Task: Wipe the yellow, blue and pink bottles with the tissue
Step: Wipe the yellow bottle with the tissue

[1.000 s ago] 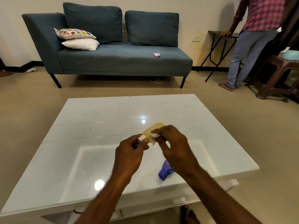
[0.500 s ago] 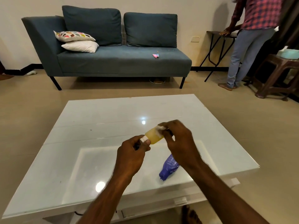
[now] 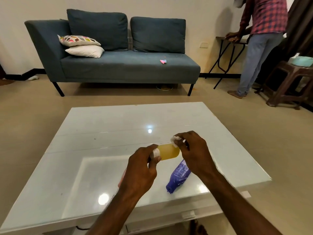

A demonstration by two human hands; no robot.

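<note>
Over the white glass table [image 3: 101, 167], the left hand [image 3: 141, 170] is clamped round the white-capped end of the yellow bottle [image 3: 168, 152], holding it sideways in the air. The right hand [image 3: 193, 153] pinches a wad of tissue [image 3: 174, 140] against the bottle's far right end. The blue bottle [image 3: 179, 176] lies on the table just beneath the right wrist. A sliver of pink bottle [image 3: 122, 179] peeks out left of the left hand.

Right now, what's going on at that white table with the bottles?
A person is cleaning bottles over the white glass-topped table. The left hand holds the yellow bottle sideways by its white cap end, above the table. The right hand pinches a crumpled white tissue against the bottle's far end. The blue bottle lies on the tabletop, and a pink one peeks out from behind the left hand.
</note>
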